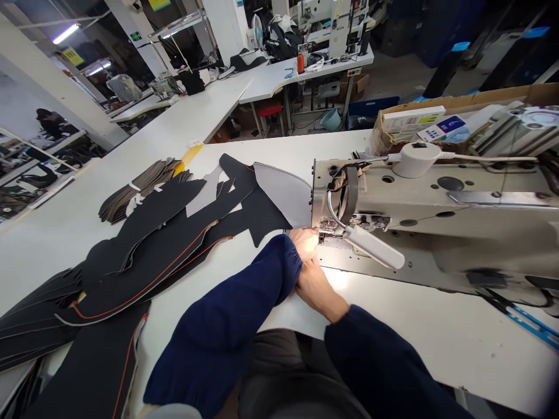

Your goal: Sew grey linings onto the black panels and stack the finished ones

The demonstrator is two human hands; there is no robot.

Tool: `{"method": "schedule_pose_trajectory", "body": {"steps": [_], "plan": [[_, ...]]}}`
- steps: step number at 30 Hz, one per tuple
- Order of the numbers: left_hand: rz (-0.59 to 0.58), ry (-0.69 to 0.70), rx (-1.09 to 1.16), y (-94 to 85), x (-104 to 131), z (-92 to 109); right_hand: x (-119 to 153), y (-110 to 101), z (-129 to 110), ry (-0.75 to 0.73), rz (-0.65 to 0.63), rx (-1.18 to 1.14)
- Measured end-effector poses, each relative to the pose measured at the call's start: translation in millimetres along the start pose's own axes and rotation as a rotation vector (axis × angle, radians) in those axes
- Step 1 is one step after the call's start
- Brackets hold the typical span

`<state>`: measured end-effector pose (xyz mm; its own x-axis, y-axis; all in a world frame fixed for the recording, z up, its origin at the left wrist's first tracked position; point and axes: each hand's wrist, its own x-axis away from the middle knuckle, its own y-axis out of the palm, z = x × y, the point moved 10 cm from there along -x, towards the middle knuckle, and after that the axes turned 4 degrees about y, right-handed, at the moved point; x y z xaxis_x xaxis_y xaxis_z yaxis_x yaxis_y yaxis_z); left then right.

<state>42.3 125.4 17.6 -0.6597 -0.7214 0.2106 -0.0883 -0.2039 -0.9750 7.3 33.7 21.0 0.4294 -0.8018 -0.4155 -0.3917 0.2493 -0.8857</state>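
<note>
At the needle end of the sewing machine (437, 221), both hands work under the lamp (371, 247). Left hand (305, 243) sits right against the presser-foot area, fingers (311, 235) together and pressed down flat on a pale grey fabric piece (283, 192) that fans out behind the machine head; nothing clamped, just pinned to the table (437, 343). Right hand (318, 288) lies just behind the left, nearer the body, touching the left sleeve cuff; its fingers are hidden under the left wrist, so I cannot tell whether they are apart or together. Glare from the lamp washes out the needle itself.

Left of the hands: stack of black cut pieces with orange edging (144, 267), overlapping, well apart from the needle. Further back, a small fan of dark grey pieces (140, 189).

Judgement on doing this well: keep the left fingertips flat and beside the foot, never in front of it. Feed with light even pressure, let the machine pull. Right hand should steer the trailing edge, not drag it. Watch that the loose sleeve cuff stays clear of the foot.
</note>
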Motion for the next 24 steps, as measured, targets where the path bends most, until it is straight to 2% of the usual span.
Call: {"method": "schedule_pose_trajectory", "body": {"steps": [4,7,12,17,24], "plan": [[0.042,0.019,-0.001,3.1,-1,2,50,-35,24,0.035,0.075,-0.061],[0.055,0.018,0.001,3.8,-1,2,73,-51,46,0.09,0.152,-0.153],[0.068,0.036,0.025,-2.8,1,5,73,-51,52,0.082,0.171,-0.219],[0.157,0.052,0.043,-12.3,7,8,71,-48,53,0.066,0.145,-0.254],[0.227,0.051,0.132,-4.5,7,1,71,-42,62,0.145,0.082,-0.275]]}}
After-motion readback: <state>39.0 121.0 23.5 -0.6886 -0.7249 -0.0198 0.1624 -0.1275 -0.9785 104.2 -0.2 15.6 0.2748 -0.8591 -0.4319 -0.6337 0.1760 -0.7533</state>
